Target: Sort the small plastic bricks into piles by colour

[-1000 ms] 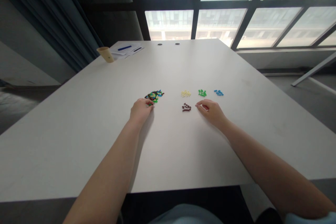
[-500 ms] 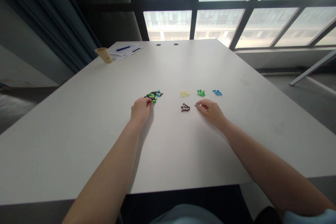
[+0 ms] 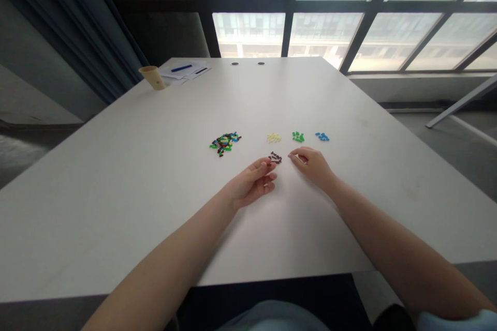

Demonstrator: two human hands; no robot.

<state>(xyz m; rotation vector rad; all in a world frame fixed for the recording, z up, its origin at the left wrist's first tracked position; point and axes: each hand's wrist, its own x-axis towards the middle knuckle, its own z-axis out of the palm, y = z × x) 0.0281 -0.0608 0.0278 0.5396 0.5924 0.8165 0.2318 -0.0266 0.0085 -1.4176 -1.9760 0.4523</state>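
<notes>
Bare left hand [image 3: 248,183] and right hand [image 3: 312,165], on bare left forearm [image 3: 163,264] and right forearm [image 3: 388,243]. Pale blue sleeve [image 3: 454,320] sits at the lower right of the view, with a matching pale blue shirt front [image 3: 275,318] at bottom centre. Dark fabric [image 3: 393,318] next to the sleeve, garment type unclear.

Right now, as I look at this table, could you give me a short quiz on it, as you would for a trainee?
1. Which is the left hand nearest to: the dark brown pieces or the blue pieces?
2. True or false: in this view, the mixed-colour pile lies to the left of the yellow pieces.
3. What stands beside the papers at the far end of the table?

Key: 1. The dark brown pieces. 2. True. 3. A tan cup.
</notes>
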